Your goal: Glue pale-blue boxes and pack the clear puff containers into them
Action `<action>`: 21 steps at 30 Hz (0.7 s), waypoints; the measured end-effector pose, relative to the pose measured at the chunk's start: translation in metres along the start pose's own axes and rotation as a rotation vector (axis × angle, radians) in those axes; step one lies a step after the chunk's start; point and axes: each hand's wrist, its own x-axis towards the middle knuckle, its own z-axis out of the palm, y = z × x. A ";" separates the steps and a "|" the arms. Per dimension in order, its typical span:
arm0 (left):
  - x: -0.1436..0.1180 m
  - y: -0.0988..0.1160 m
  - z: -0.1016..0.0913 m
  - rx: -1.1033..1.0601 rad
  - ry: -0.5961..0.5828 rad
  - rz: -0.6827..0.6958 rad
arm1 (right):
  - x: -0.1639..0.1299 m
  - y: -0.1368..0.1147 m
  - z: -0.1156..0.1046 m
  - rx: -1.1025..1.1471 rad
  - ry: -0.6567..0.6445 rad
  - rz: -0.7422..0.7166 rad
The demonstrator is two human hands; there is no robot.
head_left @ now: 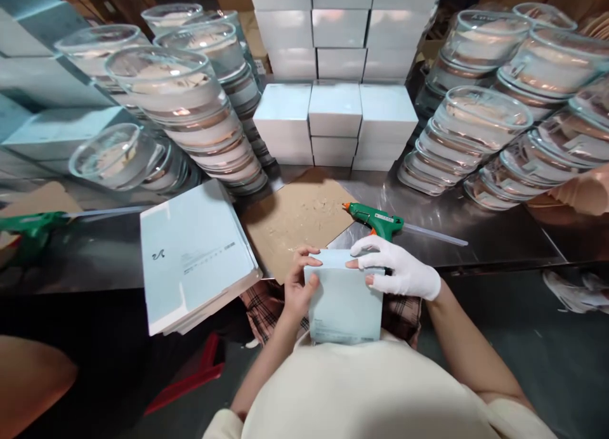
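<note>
A pale blue cardboard box rests against my body at the table's near edge, folded into shape. My bare left hand grips its left side, thumb on the near face and fingers at the top edge. On the upper right, my right hand, in a white glove with bare fingertips, holds the box with its fingers bent over the top. Just beyond lies a green glue gun with an orange nozzle and a clear glue stick out of its back. A brown cardboard sheet with dried glue lies left of it.
Flat pale blue box blanks are stacked at the left, overhanging the edge. Finished boxes form a wall at the back. Clear round containers tower on the left, with more containers on the right. Another green glue gun lies far left.
</note>
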 end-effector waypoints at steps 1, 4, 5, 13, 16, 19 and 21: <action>0.000 0.000 -0.001 0.013 0.015 -0.001 | -0.006 0.002 0.002 0.026 0.040 0.033; 0.003 0.003 -0.012 0.047 0.136 0.033 | -0.040 0.004 0.007 0.198 0.334 0.259; 0.005 0.005 -0.016 0.068 0.196 0.050 | -0.055 0.004 0.010 0.277 0.410 0.370; 0.031 0.001 -0.010 0.054 0.660 0.134 | -0.069 -0.009 0.057 0.575 0.277 0.794; 0.024 -0.002 -0.001 0.038 0.572 0.067 | -0.039 -0.022 0.039 0.337 1.018 0.632; 0.025 0.010 -0.009 0.250 0.381 0.172 | -0.020 -0.050 0.002 -0.063 1.038 0.424; 0.036 0.022 -0.017 0.401 0.250 0.308 | -0.006 -0.073 -0.018 -0.278 0.617 0.265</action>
